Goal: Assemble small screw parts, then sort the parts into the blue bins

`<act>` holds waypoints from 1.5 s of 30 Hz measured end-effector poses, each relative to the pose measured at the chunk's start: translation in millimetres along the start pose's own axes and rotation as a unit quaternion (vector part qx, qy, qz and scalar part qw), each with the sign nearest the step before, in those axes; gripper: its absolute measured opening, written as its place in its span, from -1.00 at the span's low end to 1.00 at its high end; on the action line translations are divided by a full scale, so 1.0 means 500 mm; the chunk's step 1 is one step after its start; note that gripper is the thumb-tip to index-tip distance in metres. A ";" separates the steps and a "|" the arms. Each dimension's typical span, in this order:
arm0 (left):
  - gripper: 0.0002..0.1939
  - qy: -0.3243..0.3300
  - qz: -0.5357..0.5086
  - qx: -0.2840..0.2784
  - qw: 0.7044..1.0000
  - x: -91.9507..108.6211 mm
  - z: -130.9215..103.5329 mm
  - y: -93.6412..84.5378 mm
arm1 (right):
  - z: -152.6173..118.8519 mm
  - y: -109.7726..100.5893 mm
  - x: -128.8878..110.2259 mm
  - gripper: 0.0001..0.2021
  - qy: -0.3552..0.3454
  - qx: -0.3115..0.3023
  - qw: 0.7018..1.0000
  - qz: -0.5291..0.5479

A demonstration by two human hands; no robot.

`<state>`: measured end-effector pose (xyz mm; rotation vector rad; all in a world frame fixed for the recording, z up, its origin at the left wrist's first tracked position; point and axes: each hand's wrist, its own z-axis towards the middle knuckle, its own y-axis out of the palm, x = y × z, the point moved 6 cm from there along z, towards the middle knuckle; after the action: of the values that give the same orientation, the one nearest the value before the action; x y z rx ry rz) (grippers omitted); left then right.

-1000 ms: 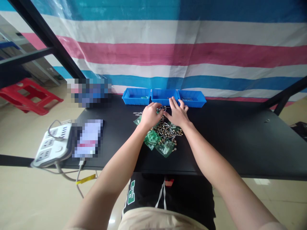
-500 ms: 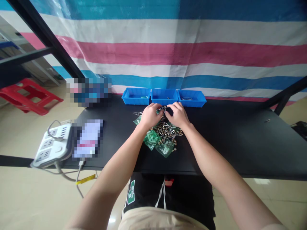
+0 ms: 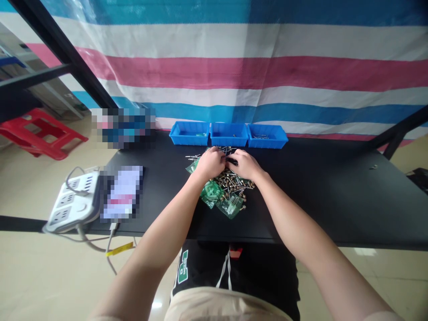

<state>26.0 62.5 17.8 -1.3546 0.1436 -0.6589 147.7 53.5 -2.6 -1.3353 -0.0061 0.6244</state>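
Observation:
A pile of small metal screws or bolts point(image 3: 230, 182) lies on the black table point(image 3: 321, 191), mixed with green plastic packets point(image 3: 211, 192). My left hand point(image 3: 211, 162) is over the pile's upper left, fingers curled inward; what they hold, if anything, is hidden. My right hand point(image 3: 245, 164) is just to the right, its fingers bent toward the left hand; its fingertips are among the metal pieces, too small to make out. More metal pieces show beyond the hands. Behind them stand a left blue bin point(image 3: 189, 139), a middle blue bin point(image 3: 228, 141) and a right blue bin point(image 3: 268, 142), each with a few small pieces.
At the table's left are a white power strip point(image 3: 74, 200) with cables and a blurred phone-like object point(image 3: 123, 194). A red stool point(image 3: 43, 133) stands on the floor beyond. A striped sheet point(image 3: 214, 71) hangs behind the bins. One small piece point(image 3: 373, 167) lies far right.
Both hands have moved slightly nearer to me over the pile and closer together. Metal pieces beyond them, near the middle bin, show more clearly.

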 end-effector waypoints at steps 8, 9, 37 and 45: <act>-0.71 0.021 0.010 -0.015 1.000 -0.003 0.002 0.011 | 0.000 -0.002 0.000 -0.83 -0.003 0.011 1.000 0.027; -0.71 0.021 0.010 -0.015 1.000 -0.003 0.002 0.011 | 0.000 -0.002 0.000 -0.84 -0.001 0.013 0.999 0.029; -0.69 0.000 -0.008 -0.008 1.000 -0.001 -0.001 0.007 | 0.000 -0.006 0.008 -0.83 -0.003 0.020 0.999 0.037; -0.57 0.023 -0.048 0.044 0.998 0.006 -0.003 -0.009 | -0.004 -0.022 0.001 -0.81 -0.014 0.079 0.994 0.069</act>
<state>26.0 59.6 22.6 -1.2674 0.0845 -0.7691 153.3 50.8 6.8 -1.1800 0.1114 0.7452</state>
